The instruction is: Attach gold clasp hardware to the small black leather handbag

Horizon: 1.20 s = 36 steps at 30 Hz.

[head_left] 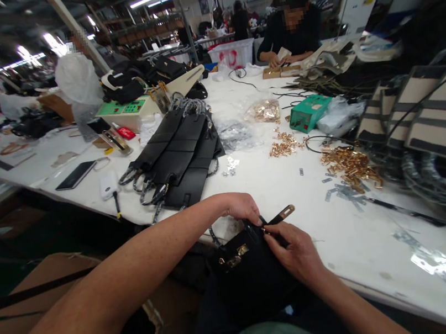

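Note:
A black handbag (247, 275) rests against the near edge of the white table (341, 227), half over my lap. My left hand (241, 208) grips its top edge from above. My right hand (294, 251) pinches a small gold metal fitting at the bag's black strap (281, 214), whose gold-tipped end lies on the table. A gold clasp (236, 256) shows on the bag's front.
A stack of black bag panels (181, 153) lies mid-table. Piles of gold hardware (350, 164) and small silver plates (339, 191) lie to the right, beside striped beige bags (437, 112). A green box (307, 112), a phone (75, 175) and a seated person (294, 25) lie farther back.

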### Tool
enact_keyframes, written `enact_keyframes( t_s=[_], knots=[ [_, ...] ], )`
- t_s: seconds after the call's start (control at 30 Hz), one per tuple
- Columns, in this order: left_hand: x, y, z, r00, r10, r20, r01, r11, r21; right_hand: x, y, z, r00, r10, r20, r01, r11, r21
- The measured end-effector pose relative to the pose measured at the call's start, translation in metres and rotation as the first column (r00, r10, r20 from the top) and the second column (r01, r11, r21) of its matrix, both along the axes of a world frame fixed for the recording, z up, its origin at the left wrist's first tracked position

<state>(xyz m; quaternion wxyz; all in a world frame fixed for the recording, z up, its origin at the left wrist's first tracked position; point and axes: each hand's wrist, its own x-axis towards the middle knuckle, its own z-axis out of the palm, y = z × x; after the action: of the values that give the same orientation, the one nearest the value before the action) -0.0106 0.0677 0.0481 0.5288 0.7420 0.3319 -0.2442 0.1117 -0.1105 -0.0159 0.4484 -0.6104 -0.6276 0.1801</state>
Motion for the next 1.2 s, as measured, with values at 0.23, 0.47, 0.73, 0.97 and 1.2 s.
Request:
enact_keyframes(
  t_s=[0.23,0.47,0.73,0.97,1.2],
  knots=[
    [-0.001,-0.001,0.001,1.0,0.019,0.005,-0.019,0.999,-0.026,0.001,-0.001,0.002,1.0,0.006,-0.003,-0.006,1.0,-0.004],
    [0.002,-0.003,0.0,0.999,0.047,-0.004,-0.047,0.999,-0.015,0.002,-0.002,-0.001,1.0,0.011,0.019,-0.012,1.0,0.024],
    [0.012,-0.009,0.005,0.997,0.057,-0.046,-0.053,0.995,0.082,0.003,-0.001,0.002,0.993,0.052,0.104,-0.058,0.997,0.057],
    [0.016,-0.015,0.008,0.997,0.05,-0.05,-0.041,0.985,0.169,0.001,0.0,0.001,0.974,0.041,0.221,-0.054,0.997,0.053],
    [0.014,-0.017,0.01,0.999,0.032,-0.023,-0.027,0.986,0.165,0.002,-0.004,0.001,0.981,0.038,0.19,-0.046,0.998,0.039]
  ],
)
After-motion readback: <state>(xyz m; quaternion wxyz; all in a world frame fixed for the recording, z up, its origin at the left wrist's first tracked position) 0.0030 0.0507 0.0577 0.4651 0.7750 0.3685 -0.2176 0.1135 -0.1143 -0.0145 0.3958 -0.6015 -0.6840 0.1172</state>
